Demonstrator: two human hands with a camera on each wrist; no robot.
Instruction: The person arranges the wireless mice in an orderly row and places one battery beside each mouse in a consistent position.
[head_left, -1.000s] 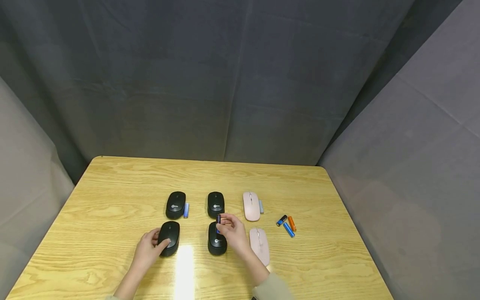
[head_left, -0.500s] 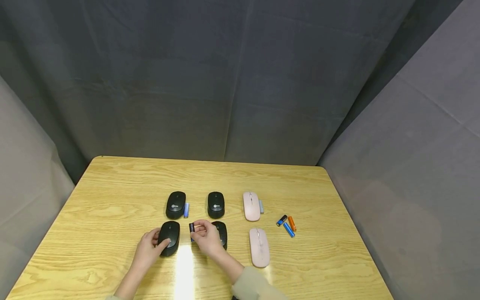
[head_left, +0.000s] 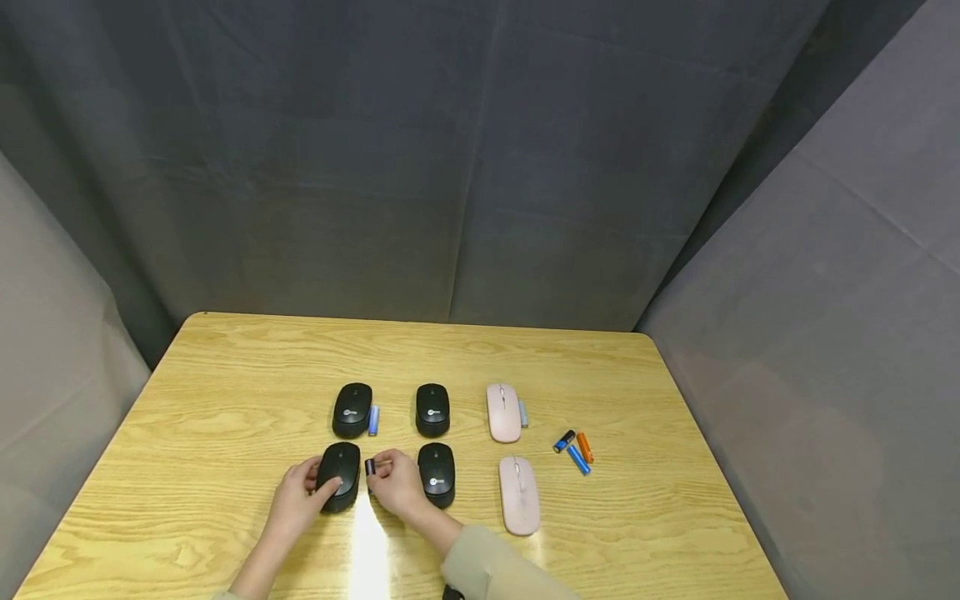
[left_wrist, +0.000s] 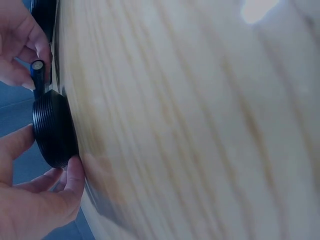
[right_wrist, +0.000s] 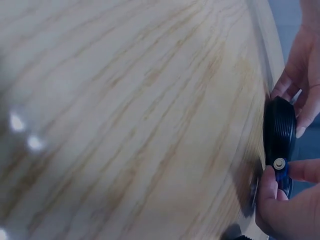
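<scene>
Head view: bright, warm light across the worktop (head_left: 225,358). Landmark: black mouse (head_left: 343,471) in the left grip (head_left: 294,500). Glare: one white, burnt-out strip, near side of the mouse and slightly right. Shadow: soft, dark, right of the mouse, below the right grip (head_left: 396,483). Curtain (head_left: 315,167), beyond the mouse: dim, dark grey. Lettering: too small to read.

Left wrist view: cool, bluish, dim, hazy. Glare: bright white spot, well apart from the mouse. Wood grain: blurred.

Right wrist view: bluish cast. Glare: paired white spots, well apart from the mouse. Shadow: dark patch beside the mouse. Distortion: worktop edge bowed, past the mouse.
</scene>
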